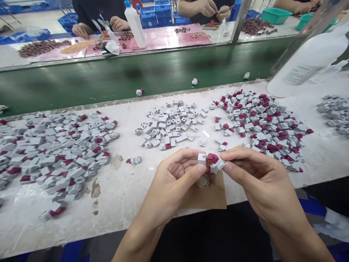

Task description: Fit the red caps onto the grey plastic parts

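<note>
Between finger and thumb, my left hand (177,182) pinches a small grey plastic block (202,158) with a notch in its face. My right hand (259,178) pinches a grey and dark-red plastic piece (217,161), its red end pointing toward the block. The two parts are very close; whether they touch I cannot tell. Below them lies a brown board (212,196) with a beaded ring (203,181) on it, partly hidden by my hands. A heap of plain grey blocks (171,122) sits just beyond my hands.
Heaps of grey-and-red pieces lie left (65,145) and right (264,123). A green conveyor belt (163,74) carries a few pieces. A large white bottle (308,65) stands at the right by a metal post (241,20). Co-workers' hands (208,8) work across the belt.
</note>
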Demonstrator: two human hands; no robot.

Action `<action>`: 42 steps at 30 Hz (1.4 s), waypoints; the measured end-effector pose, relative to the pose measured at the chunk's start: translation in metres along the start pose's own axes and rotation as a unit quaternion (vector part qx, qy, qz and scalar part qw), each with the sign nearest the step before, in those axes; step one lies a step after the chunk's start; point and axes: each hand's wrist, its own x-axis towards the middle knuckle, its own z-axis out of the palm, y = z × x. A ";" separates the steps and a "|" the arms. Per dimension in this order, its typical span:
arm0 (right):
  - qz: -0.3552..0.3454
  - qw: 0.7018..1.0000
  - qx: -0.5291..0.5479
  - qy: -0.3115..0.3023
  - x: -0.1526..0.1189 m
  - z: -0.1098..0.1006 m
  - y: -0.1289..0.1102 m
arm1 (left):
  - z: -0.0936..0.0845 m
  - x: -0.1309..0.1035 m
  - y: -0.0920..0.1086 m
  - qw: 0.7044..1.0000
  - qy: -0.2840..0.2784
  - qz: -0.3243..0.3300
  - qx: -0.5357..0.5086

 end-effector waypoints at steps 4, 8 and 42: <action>0.000 1.000 -0.005 0.000 0.001 0.000 0.001 | 0.001 0.001 0.000 1.000 -0.005 0.008 0.005; 0.010 1.000 -0.009 -0.009 0.002 -0.001 -0.001 | 0.002 0.001 -0.001 1.000 0.001 0.004 0.008; -0.032 0.844 -0.531 -0.070 0.357 0.137 0.053 | -0.194 0.212 0.144 0.759 0.338 0.004 0.556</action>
